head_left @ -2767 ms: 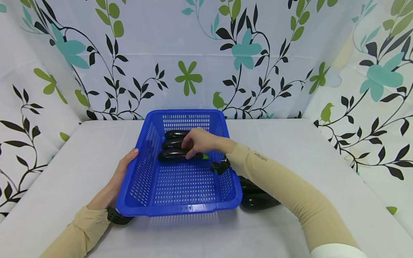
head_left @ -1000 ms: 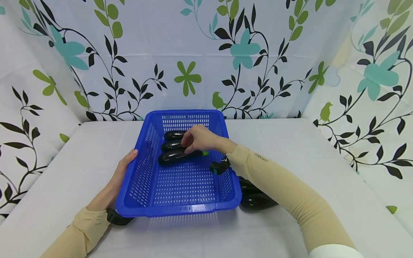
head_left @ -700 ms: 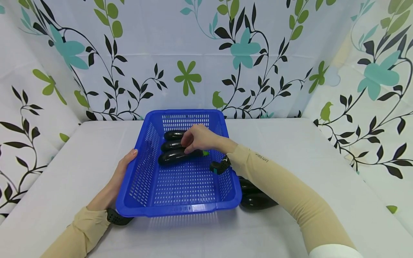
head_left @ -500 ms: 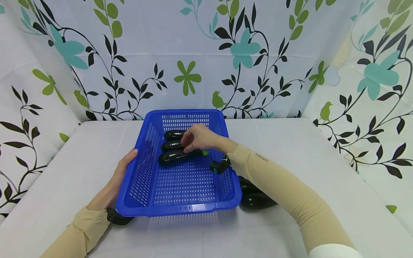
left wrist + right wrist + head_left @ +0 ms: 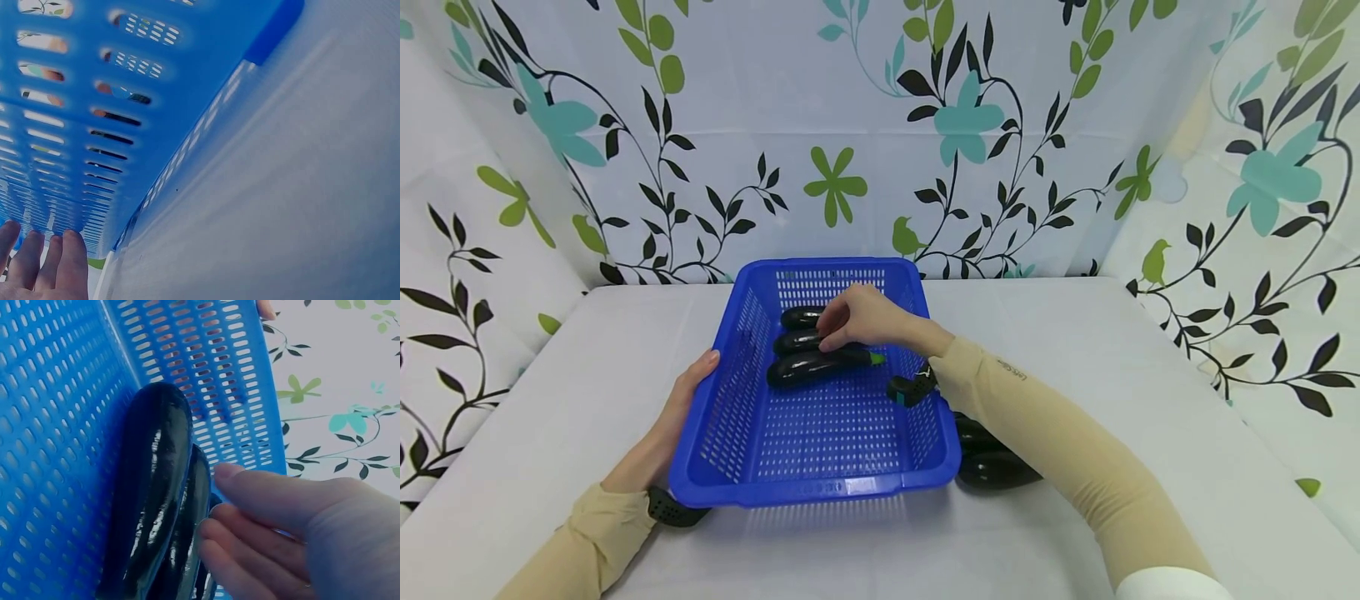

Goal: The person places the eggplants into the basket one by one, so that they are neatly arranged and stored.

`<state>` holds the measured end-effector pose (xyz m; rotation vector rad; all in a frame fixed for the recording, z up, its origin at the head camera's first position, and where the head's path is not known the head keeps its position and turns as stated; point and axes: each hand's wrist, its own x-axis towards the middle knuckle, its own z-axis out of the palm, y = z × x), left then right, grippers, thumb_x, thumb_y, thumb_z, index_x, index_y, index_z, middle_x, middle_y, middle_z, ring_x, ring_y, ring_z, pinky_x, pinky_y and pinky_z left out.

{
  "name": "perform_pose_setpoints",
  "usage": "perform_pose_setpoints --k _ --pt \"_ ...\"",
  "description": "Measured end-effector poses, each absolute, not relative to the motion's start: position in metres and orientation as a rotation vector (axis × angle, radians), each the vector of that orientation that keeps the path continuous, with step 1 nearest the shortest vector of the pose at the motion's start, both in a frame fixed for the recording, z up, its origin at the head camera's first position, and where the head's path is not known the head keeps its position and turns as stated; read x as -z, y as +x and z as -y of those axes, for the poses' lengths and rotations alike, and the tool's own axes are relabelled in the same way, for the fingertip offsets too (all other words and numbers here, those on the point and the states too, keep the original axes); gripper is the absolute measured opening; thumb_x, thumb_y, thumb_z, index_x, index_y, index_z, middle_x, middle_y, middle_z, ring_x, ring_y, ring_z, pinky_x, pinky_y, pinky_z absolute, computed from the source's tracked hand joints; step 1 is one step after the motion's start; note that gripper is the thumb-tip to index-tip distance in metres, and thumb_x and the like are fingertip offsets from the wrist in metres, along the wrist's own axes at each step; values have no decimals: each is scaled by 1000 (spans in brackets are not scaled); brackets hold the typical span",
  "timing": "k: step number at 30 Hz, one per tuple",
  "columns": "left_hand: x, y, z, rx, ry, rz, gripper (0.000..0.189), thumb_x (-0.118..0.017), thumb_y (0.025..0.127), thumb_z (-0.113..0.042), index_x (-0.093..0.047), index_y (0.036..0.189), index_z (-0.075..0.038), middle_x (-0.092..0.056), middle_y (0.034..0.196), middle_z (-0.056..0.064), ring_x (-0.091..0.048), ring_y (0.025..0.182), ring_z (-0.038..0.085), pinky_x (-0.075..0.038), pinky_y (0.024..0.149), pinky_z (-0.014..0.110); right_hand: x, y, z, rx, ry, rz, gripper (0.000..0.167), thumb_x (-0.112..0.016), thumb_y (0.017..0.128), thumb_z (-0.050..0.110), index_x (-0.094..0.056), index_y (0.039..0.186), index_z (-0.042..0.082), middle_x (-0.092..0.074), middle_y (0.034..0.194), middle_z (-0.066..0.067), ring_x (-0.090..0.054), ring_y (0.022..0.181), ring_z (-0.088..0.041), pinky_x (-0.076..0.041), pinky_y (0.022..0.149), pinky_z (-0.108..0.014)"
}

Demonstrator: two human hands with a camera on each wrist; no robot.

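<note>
Three glossy dark eggplants lie side by side in a blue plastic basket (image 5: 850,483): a near one (image 5: 808,368) with a green stem end, a middle one (image 5: 793,342) and a far one (image 5: 799,317). My right hand (image 5: 867,317) hovers over the middle eggplant, fingers loosely bent. In the right wrist view, the thumb (image 5: 269,497) and fingers sit beside the eggplants, with none gripped between them. At the basket's left side, my left hand (image 5: 681,400) lies along the outer wall; its fingers (image 5: 70,262) are straight in the left wrist view.
More eggplants (image 5: 996,469) lie on the white-covered table (image 5: 1037,317) right of the basket, partly hidden by the basket and my right sleeve (image 5: 1045,425). A leaf-patterned curtain (image 5: 880,167) hangs behind the table and along its sides.
My right hand has let go of the near eggplant and risen slightly, away and left. That eggplant now lies slanted, its blunt end a little nearer me. The left hand and basket stay put.
</note>
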<state>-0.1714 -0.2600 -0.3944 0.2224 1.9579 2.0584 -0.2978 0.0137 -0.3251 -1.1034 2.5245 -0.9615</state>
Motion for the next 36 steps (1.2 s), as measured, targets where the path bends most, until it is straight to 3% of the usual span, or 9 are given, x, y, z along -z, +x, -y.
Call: perform_pose_setpoints --k 11,36 --pt "396 -171 259 -2053 214 -1959 70 -21 99 -62 5 160 -37 -17 159 19 -46 124 30 -48 92 48 291 -287 -18 970 -1080 -2539 24 -80 86 21 -76 107 11 -75 100 1 -69 93 -8 -53 85 -25" --pt "396 -169 258 -2053 206 -1960 70 -20 99 -63 5 160 -37 -15 161 18 -43 127 33 -47 93 49 261 -275 -51 1012 -1078 -2593 23 -78 88 19 -76 108 9 -75 103 -2 -70 95 -12 -55 87 -29"
